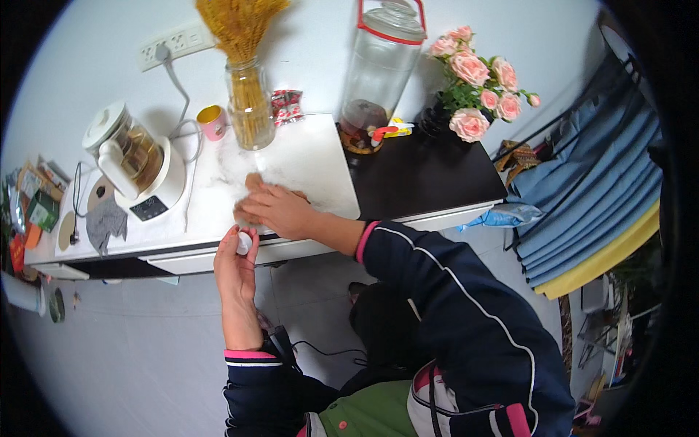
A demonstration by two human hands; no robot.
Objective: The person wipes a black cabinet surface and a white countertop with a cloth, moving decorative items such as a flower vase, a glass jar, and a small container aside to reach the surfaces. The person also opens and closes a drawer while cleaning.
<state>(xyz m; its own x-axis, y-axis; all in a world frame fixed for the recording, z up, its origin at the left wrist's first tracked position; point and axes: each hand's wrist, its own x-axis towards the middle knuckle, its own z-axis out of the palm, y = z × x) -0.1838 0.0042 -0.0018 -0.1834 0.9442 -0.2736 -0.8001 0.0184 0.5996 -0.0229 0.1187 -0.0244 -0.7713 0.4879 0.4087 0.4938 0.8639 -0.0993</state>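
Observation:
At the front edge of the white marbled cabinet top (pixel 322 180), my left hand (pixel 237 267) holds a small round white object (pixel 244 243) between thumb and fingers. My right hand (pixel 281 210) lies palm down, fingers spread, over a brown cloth-like thing (pixel 254 180) on the white surface. Parts of this brown thing show beyond the fingers and beside them; the rest is hidden under the hand, and its exact kind cannot be told. Behind it stand a glass jar of dried golden stalks (pixel 251 120) and a pink cup (pixel 212 123).
To the left are an electric glass kettle (pixel 136 158) with brown liquid and a grey cloth (pixel 106 224). A tall glass dispenser (pixel 374 76) with a red tap and pink roses (pixel 471 68) stand on the right. A power strip (pixel 177 46) is on the wall.

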